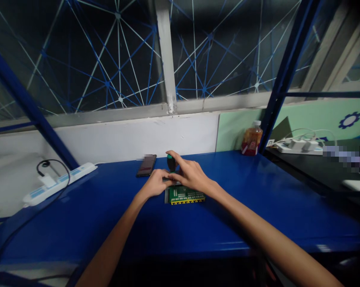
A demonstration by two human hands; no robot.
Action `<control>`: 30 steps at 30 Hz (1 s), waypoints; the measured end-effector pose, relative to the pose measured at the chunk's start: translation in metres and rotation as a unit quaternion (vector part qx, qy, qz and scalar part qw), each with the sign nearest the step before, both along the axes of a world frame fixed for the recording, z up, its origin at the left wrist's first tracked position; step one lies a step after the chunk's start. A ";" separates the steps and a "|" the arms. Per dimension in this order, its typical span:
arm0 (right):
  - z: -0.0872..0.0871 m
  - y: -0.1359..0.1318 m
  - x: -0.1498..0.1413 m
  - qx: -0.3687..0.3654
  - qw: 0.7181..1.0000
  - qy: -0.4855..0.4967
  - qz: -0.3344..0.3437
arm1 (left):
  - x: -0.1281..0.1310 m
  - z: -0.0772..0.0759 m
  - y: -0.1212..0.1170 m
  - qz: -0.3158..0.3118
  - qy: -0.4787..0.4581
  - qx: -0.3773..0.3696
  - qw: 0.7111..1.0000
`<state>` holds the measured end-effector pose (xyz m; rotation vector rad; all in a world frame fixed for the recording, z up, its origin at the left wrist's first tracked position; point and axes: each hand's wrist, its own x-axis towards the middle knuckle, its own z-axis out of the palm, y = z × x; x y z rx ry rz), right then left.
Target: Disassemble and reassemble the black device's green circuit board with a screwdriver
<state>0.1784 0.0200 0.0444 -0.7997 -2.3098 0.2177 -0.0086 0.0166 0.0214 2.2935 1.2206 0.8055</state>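
A green circuit board (182, 193) with a yellow-and-black strip along its near edge lies on the blue table. My right hand (192, 173) reaches over its far side, fingers bent about an upright screwdriver (171, 163) with a black and green handle. The shaft and tip are hidden by my fingers. My left hand (156, 182) is at the board's far left corner, its fingers drawn together close to my right thumb. What those left fingers pinch, if anything, is hidden. A small grey piece (177, 183) shows beneath my right hand.
A phone (147, 165) lies behind my left hand. On the left is a white power strip (60, 184) with a plugged-in black cable. A drink bottle (252, 138) stands at the back right. Blue table (114, 211) surface surrounds the board; blue posts rise at both sides.
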 end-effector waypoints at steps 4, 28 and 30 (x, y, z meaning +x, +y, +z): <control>-0.001 0.001 0.000 0.002 1.000 0.013 0.007 | 0.000 0.000 0.000 0.003 0.006 0.006 1.000; 0.000 0.001 -0.003 -0.039 0.994 0.081 0.069 | 0.002 0.002 -0.002 0.003 0.018 -0.007 1.000; 0.001 0.000 -0.002 -0.071 0.991 0.072 0.082 | 0.002 0.002 -0.002 0.005 0.021 0.000 1.000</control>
